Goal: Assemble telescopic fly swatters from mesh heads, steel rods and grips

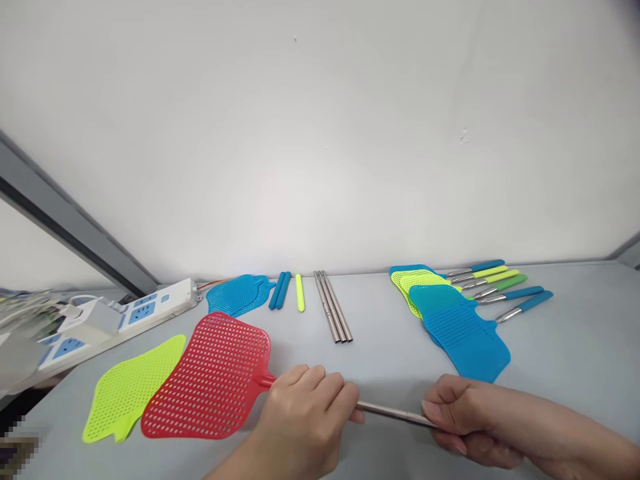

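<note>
My left hand (313, 413) is closed around the neck of a red perforated fly swatter head (215, 373). From the other side of that fist a thin metal rod (385, 410) comes out; the joint between the two is hidden in the fingers. My right hand (467, 417) pinches the rod's far end between thumb and fingers, so the rod lies nearly level between both hands. Just behind my hands, three loose metal rods (333, 310) lie side by side. A yellow-green swatter head (133, 383) rests left of the red one, partly beneath it.
Blue swatter heads (237, 295) lie at the back left, near blue grips (280, 290) and a yellow grip (299, 292). Swatters with handles (457, 327) are piled at the right. A white power strip (160, 303) runs along the left edge. Behind everything stands a wall (320, 133).
</note>
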`<state>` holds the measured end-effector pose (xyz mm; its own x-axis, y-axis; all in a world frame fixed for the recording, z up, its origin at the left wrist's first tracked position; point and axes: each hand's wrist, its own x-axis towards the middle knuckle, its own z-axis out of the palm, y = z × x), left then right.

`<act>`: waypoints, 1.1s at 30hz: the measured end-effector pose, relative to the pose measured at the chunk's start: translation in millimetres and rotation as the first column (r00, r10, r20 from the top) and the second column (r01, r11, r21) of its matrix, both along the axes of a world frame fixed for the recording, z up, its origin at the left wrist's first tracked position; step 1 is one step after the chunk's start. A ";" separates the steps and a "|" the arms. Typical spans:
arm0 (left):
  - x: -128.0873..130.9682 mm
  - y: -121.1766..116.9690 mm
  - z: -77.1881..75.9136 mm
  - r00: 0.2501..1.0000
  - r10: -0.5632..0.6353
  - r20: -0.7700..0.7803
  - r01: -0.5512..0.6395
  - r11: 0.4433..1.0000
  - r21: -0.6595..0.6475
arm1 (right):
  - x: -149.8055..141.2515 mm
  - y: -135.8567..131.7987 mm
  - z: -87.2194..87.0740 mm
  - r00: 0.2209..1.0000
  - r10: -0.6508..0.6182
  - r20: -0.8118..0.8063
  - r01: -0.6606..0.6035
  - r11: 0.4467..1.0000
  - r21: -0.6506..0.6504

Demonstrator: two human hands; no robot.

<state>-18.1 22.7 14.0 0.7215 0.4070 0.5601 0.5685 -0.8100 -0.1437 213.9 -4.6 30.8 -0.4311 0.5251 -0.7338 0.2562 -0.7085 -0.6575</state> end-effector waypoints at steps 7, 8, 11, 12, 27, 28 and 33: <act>3.1 -6.8 0.7 1.000 0.018 -0.025 -0.019 0.998 -0.061 | -6.2 -1.6 3.7 0.994 -0.007 0.109 0.003 0.999 0.038; 3.4 -7.3 0.3 0.999 0.022 -0.025 -0.024 0.998 -0.062 | -6.7 -1.4 2.7 0.994 -0.005 0.112 0.000 0.999 0.044; 4.1 -8.4 -1.7 0.999 0.029 -0.025 -0.030 0.998 -0.054 | -6.0 -0.9 -0.6 0.993 0.030 0.111 -0.039 0.996 0.077; 4.3 -8.7 -2.6 0.999 0.031 -0.027 -0.033 0.998 -0.054 | -5.6 -1.0 -1.4 0.992 0.051 0.113 -0.061 0.994 0.088; 20.7 -16.9 -18.9 0.999 0.025 -0.023 -0.025 1.000 -0.003 | -19.1 -2.0 -12.8 0.990 0.141 -0.016 -0.137 0.979 0.149; 20.1 -16.6 -19.0 0.999 0.022 -0.032 -0.022 1.000 -0.019 | -16.8 -1.0 -13.8 0.989 0.148 -0.022 -0.143 0.978 0.152; 16.3 -13.7 -10.5 0.991 0.016 -0.129 -0.039 0.984 -0.176 | -12.7 2.9 -4.8 0.982 0.188 0.034 -0.190 0.953 0.236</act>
<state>-1.8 9.0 3.4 0.7692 0.5123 0.3819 0.5772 -0.8135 -0.0713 201.2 -1.7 26.1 -0.5316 0.5944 -0.6034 0.3788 -0.4703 -0.7971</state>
